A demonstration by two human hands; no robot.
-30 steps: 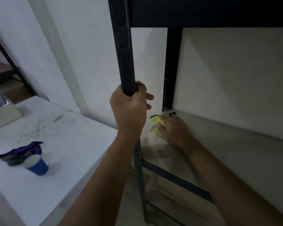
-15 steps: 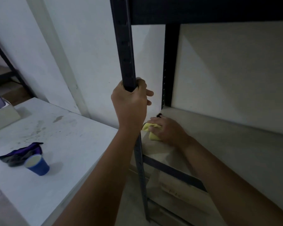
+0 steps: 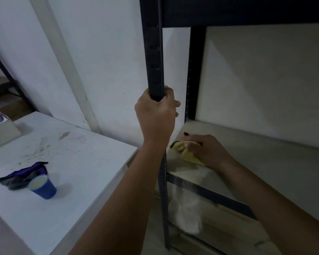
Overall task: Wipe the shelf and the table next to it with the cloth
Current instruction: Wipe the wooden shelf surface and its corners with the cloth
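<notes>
1. The right hand [image 3: 208, 150] presses a bunched yellow cloth [image 3: 187, 153] onto the shelf [image 3: 265, 162], near its left front corner.
2. The left hand [image 3: 156, 116] is wrapped tightly round the shelf's front post [image 3: 153, 52], steadying the frame.
3. To wipe well, keep the cloth flat under the palm and sweep in overlapping passes toward the back wall and right.
4. The table [image 3: 81, 162] beside it looks stained and likely unwiped; a blue cup [image 3: 43, 186] and dark rag [image 3: 20, 174] need moving.
5. The shelf's right end is cut off, and dim light hides any dust.
</notes>
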